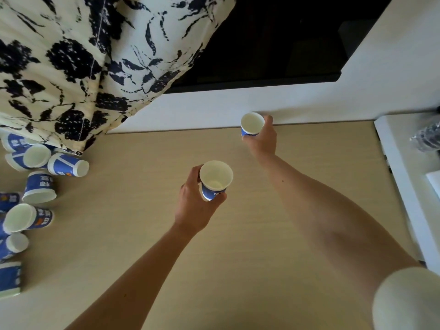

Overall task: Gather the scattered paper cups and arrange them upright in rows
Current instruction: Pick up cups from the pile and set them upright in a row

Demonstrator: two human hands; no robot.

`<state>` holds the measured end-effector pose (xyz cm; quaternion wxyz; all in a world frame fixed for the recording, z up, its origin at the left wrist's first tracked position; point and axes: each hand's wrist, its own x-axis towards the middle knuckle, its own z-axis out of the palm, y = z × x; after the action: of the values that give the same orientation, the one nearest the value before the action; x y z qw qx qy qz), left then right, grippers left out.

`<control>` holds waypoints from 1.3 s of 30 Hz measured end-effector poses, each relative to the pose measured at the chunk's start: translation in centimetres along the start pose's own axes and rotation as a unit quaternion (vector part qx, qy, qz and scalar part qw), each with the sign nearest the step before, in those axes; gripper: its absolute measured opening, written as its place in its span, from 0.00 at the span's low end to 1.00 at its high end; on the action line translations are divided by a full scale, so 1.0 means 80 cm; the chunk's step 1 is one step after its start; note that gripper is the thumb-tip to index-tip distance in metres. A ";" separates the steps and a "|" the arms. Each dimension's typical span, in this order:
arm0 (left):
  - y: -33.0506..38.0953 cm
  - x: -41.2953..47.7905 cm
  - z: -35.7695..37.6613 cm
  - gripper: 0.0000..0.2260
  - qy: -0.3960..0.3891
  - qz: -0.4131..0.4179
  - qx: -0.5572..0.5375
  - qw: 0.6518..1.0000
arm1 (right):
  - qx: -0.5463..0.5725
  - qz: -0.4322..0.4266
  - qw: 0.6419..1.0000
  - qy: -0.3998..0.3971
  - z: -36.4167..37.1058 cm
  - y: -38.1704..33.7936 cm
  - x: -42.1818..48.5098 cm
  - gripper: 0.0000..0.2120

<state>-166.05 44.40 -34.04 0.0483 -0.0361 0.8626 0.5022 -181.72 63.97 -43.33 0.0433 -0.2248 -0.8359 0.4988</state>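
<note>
**Two cups in hand, the pile off to the left**

From my seat at the feed, the far left is crowded. A heap of scattered paper cups (35, 186), blue with white rims, lies along the left edge of the table (119, 234). Most are on their sides. One tipped cup (67, 164) shows me its base and another (19, 217) shows its open mouth. Several run out of view at the frame edge, so I cannot count them.

Above the heap hangs a cream fabric with dark leaf print (71, 55). Its lower hem drapes over the topmost cups and hides part of them.

Toward the middle, my left hand (195, 206) is wrapped around the left cup (215, 179), fingers curled about its blue wall, mouth up and roughly upright. It is well apart from the heap, over bare table. I cannot tell whether its base touches the surface.

Further right and farther back, my right hand (262, 139) grips the right cup (252, 123) the same way, mouth up. It is just beside the white wall (214, 106) that borders the back of the table. My fingers cover its base, so contact with the table is unclear.

A dark opening (273, 39) sits above that wall. At the right edge stands a white unit (404, 186) with a dark wrapped object (426, 136) on it, too blurred to identify. A pale sleeve (404, 298) fills the lower right corner.
</note>
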 end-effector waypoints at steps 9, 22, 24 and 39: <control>-0.002 0.014 0.000 0.28 -0.009 -0.019 0.011 1.000 | 0.005 -0.023 1.000 0.016 0.006 0.011 0.003 0.34; 0.026 0.048 0.028 0.28 -0.016 -0.040 -0.025 0.999 | 0.119 -0.045 0.967 -0.221 -0.067 0.018 -0.123 0.35; 0.032 0.053 0.037 0.29 -0.027 -0.043 -0.029 0.998 | 0.112 -0.062 0.945 -0.301 -0.082 0.012 -0.130 0.39; 0.029 0.060 0.066 0.32 -0.104 -0.079 0.012 0.991 | 0.135 -0.039 0.988 -0.066 -0.102 0.039 -0.088 0.30</control>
<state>-170.83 50.03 -35.20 0.1777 -0.0508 0.8535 0.4872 -171.92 68.94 -40.84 0.0378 -0.1509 -0.7701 0.6187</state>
